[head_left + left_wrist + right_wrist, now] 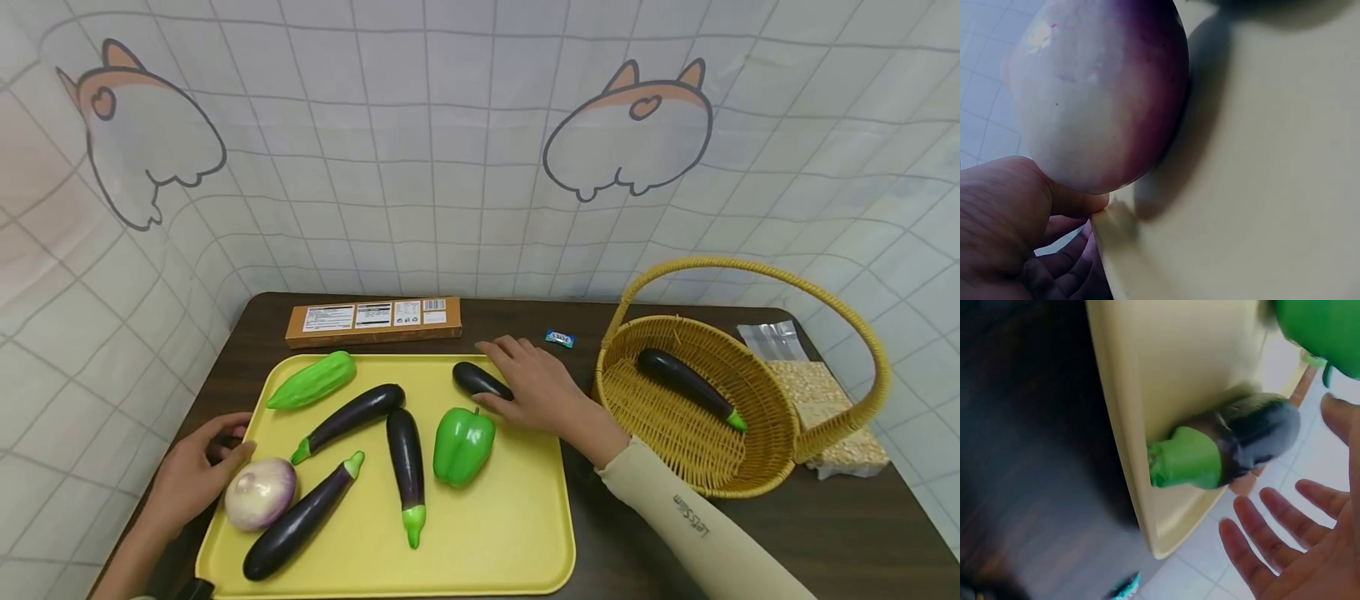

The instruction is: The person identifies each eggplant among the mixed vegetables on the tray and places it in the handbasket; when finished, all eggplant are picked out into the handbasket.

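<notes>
My left hand [191, 471] grips the left rim of a yellow tray [495, 542], thumb on top and fingers beneath. Right beside that thumb sits a purple-and-white onion [260, 493]. Over the tray's far right corner, my right hand [536, 387] reaches with spread fingers above an eggplant [480, 381], partly hiding it. The right wrist view shows this eggplant [1260, 428] lying near the rim, with a gap to the fingers. Nearby is a green bell pepper [463, 446]. Other eggplants [406, 458] and a bumpy green bitter melon [313, 381] lie farther left on the tray.
A yellow wicker basket [626, 442] with a tall handle stands right of the tray, holding one eggplant [686, 383]. Behind it lies a bag of pale kernels [813, 396]. A brown box [375, 321] and a small blue packet [559, 337] lie along the back.
</notes>
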`<state>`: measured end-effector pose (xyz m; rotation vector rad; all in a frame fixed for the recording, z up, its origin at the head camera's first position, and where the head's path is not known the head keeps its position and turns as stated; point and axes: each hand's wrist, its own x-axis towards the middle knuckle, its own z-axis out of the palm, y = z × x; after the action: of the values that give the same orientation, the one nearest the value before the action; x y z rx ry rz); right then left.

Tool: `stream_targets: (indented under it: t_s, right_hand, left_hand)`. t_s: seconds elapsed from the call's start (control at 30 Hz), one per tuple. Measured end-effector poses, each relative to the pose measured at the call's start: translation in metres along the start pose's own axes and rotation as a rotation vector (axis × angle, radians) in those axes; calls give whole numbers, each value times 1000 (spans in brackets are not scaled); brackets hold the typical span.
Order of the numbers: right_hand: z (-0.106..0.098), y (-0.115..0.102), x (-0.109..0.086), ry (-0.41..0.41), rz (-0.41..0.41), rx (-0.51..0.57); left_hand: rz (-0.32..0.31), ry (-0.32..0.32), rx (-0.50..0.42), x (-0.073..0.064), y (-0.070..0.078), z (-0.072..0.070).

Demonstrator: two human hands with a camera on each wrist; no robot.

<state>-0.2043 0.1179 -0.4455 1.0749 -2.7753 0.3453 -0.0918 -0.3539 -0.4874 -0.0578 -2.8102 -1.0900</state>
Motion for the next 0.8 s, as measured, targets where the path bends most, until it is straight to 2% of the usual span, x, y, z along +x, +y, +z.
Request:
stream_targets:
  t_s: [0.33,0.7,0.8]
  right_hand:
    - [13,0,8,-65,2,33]
    - [25,4,11,-91,-11,6]
    - [27,4,11,-120,-2,-4]
  left_hand:
    - [-16,11,-3,-1,0,2]
    - [-20,25,23,-1,-1,3]
    - [-19,27,24,-1,-1,4]
